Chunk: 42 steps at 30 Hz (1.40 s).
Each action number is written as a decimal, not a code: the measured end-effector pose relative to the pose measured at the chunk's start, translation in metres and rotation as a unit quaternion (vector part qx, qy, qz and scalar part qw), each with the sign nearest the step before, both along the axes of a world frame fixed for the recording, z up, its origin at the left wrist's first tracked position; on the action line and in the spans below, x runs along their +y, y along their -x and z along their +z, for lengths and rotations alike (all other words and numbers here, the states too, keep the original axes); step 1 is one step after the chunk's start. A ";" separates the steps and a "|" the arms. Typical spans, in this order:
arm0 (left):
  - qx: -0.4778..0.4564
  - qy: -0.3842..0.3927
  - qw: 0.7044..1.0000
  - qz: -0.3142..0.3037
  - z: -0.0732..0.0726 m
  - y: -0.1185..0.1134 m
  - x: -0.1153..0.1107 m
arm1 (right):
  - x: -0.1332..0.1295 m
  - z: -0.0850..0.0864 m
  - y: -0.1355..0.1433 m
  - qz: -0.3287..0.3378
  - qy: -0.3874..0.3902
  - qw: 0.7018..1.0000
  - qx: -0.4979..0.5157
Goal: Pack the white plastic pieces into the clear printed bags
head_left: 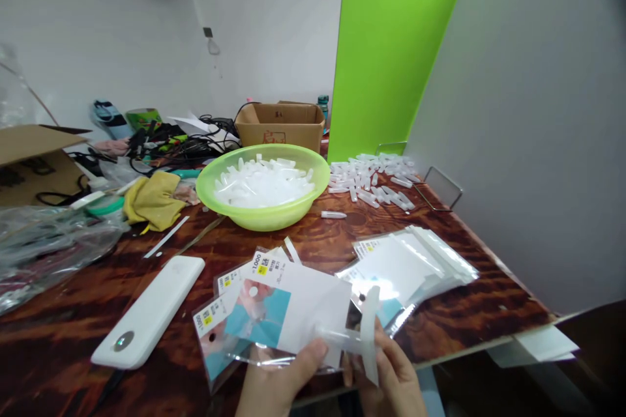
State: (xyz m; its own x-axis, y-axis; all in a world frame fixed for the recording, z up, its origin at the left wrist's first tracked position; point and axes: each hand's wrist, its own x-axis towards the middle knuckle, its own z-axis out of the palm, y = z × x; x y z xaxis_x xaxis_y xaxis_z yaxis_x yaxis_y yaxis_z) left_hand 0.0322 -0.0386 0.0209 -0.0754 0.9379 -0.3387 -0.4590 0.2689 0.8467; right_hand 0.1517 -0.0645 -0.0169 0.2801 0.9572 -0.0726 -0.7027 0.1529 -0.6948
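Observation:
A clear packet with a printed card (pixel 264 313) is held near the table's front edge, with the thumb of my left hand (pixel 288 374) on its lower part. A translucent white tube (pixel 342 339) lies over the packet's right end. The fingers of my right hand (pixel 391 374) are closed round a whitish strip (pixel 370 332) at that end. More carded packets lie beneath and to the left. To the right is a stack of clear packets (pixel 415 264). A green bowl (pixel 264 215) full of small translucent tubes (pixel 264 182) stands behind.
Loose tubes (pixel 372 182) are spread at the back right, beside a wire stand (pixel 443 189). On the left lie a white power bank (pixel 149 313), a yellow cloth (pixel 154 201) and plastic bags (pixel 53 247). A cardboard box (pixel 280 127) stands behind the bowl.

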 end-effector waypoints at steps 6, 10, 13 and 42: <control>0.031 -0.013 0.998 -0.052 0.004 0.003 0.000 | 0.005 -0.004 0.000 0.055 0.028 0.998 -0.015; -0.088 0.019 0.996 0.019 0.004 -0.001 -0.001 | 0.008 -0.012 -0.006 0.036 -0.041 0.992 -0.117; -0.140 0.064 0.980 0.124 0.002 -0.006 -0.003 | 0.008 -0.012 -0.002 -0.032 -0.069 0.978 -0.194; -0.007 0.006 0.996 -0.088 -0.025 0.008 -0.006 | 0.017 0.007 -0.001 0.085 -0.097 0.887 -0.443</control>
State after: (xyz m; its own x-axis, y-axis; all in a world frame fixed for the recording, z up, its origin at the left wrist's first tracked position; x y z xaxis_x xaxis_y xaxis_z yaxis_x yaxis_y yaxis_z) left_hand 0.0241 -0.0443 -0.0041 0.0946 0.9317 -0.3507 -0.4147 0.3571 0.8370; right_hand 0.1525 -0.0480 -0.0097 -0.0047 0.9616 0.2744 0.0814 0.2738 -0.9583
